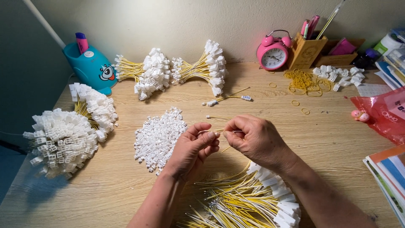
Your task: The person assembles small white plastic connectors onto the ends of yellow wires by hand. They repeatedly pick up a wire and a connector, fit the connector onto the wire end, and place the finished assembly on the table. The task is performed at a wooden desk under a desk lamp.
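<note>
My left hand (192, 147) and my right hand (253, 139) meet over the middle of a wooden desk (329, 139). Both pinch the same thin yellow wire (219, 131) between thumb and forefinger; whether a connector sits on its end is hidden by the fingers. A heap of small white plastic connectors (158, 137) lies just left of my left hand. Under my forearms a loose pile of yellow wires with white connectors (249, 198) spreads toward the front edge.
Bundled finished wires lie at the left (67, 133) and at the back (145, 76), (202, 67). A teal pen holder (90, 65), pink alarm clock (273, 52), wooden pencil box (306, 50), yellow rubber bands (304, 82), red bag (379, 112) and books (388, 173) ring the desk.
</note>
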